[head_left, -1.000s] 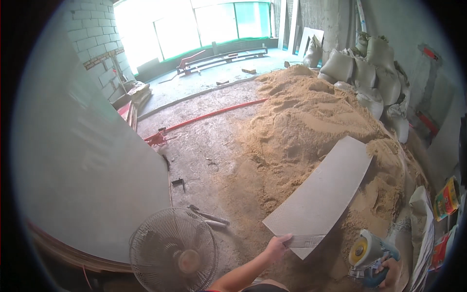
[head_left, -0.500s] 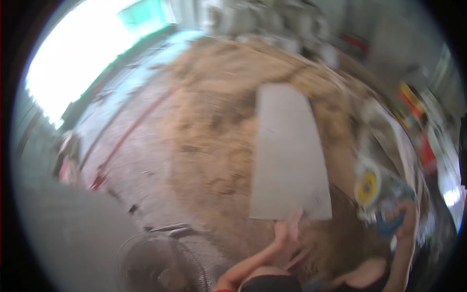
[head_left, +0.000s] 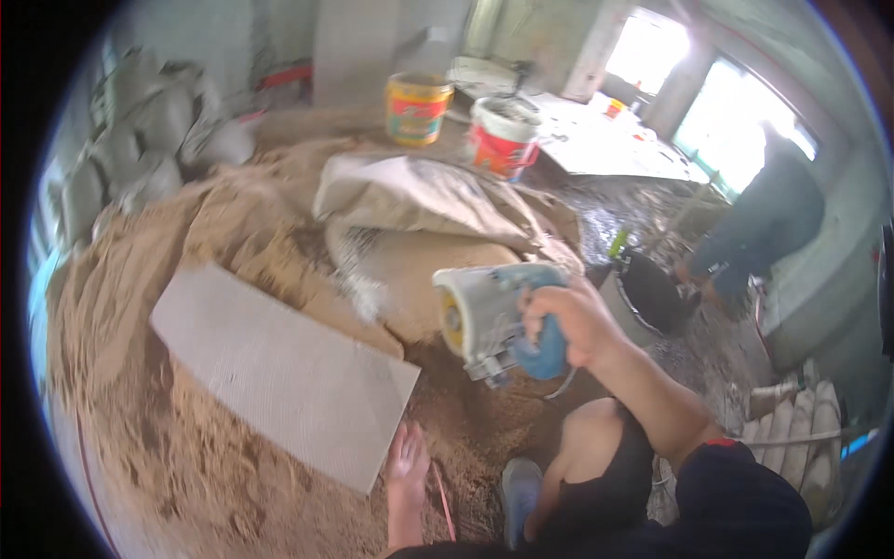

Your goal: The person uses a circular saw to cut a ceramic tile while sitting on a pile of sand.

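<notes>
A grey-white tile with fine parallel lines lies on the sand, one long side curved. My left hand is at the tile's near corner, fingers stretched out beside its short edge; whether they touch it I cannot tell. My right hand grips the blue handle of a hand-held circular saw, raised over the sand to the right of the tile. Its guard is pale, and part of a yellow disc shows on its left side. Motion blurs the saw slightly.
Sand is heaped round the tile, with a woven sack behind. Beyond stand a yellow bucket and a red-and-white bucket. A black tub stands right, near a bending person. Filled sacks are piled far left.
My view has swung to the right, so the tile now appears further left and turned. The fan has left the picture; the buckets and another person have come in. The saw stays in my right hand.
</notes>
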### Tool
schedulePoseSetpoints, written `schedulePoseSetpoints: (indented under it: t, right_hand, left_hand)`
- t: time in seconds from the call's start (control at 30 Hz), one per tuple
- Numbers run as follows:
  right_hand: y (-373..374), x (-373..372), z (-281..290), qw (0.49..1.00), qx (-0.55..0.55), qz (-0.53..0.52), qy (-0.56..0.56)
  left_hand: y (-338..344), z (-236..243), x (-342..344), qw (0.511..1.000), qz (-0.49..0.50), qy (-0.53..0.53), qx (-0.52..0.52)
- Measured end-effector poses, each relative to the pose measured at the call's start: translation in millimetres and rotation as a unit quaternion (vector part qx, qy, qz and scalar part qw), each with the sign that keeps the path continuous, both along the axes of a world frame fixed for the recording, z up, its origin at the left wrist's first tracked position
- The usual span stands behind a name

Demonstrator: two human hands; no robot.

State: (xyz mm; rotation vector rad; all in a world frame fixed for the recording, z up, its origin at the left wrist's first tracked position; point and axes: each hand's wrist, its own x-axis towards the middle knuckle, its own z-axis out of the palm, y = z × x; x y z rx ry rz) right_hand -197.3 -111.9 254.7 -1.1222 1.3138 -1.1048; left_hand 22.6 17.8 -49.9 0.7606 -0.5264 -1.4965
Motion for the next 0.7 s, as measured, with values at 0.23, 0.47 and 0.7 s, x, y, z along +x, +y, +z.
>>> schedulePoseSetpoints:
  t: [0.23,0.47,0.7]
  right_hand:
    - [0,-2,0,0.997,0.045,-0.022,-0.052]
    - [4,7,1,0.996,0.039,0.008,-0.082]
    - [-6,13,-13,0.994,0.1,0.029,-0.03]
  left_hand:
    - [-9,22,126,0.978,0.162,-0.009,0.129]
    - [-61,40,110,0.849,0.266,-0.395,0.229]
    - [-38,18,145,0.839,0.248,-0.443,0.198]
